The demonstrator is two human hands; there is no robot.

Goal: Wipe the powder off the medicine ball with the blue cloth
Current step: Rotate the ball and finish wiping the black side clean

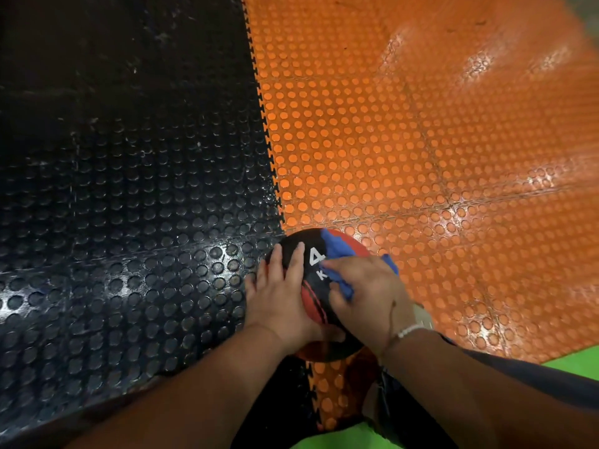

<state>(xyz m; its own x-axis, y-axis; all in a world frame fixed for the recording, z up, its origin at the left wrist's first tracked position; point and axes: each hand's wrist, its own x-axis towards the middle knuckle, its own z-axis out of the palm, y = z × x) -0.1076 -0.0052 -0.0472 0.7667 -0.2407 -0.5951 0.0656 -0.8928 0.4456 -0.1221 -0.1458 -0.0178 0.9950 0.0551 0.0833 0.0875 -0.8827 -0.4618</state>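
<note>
Blue cloth (337, 251) wadded in the right grip (366, 290), thumb and fingers curled round it, pressed onto the top of the medicine ball (311, 296). Left grip (278, 293) laid flat on the ball's left flank, fingers straight and spread, clasping nothing, just bracing.

Ball down on the floor, right on the toothed seam between the black studded mat (129, 222) and the orange studded mat (421, 157).

Marked with a 4 and part of a K, so probably heavy for its size: not one for a one-handed lift, better rolled in place. Shell looking rubbery, likely firm enough for hard rubbing. Best taken low on both flanks for turning. Cloth soft and limp, easy to bunch.

Powder? Hard to make out any from here. Underside hidden, near side cut off behind the wrists, middle of the cloth buried under the right grip.
</note>
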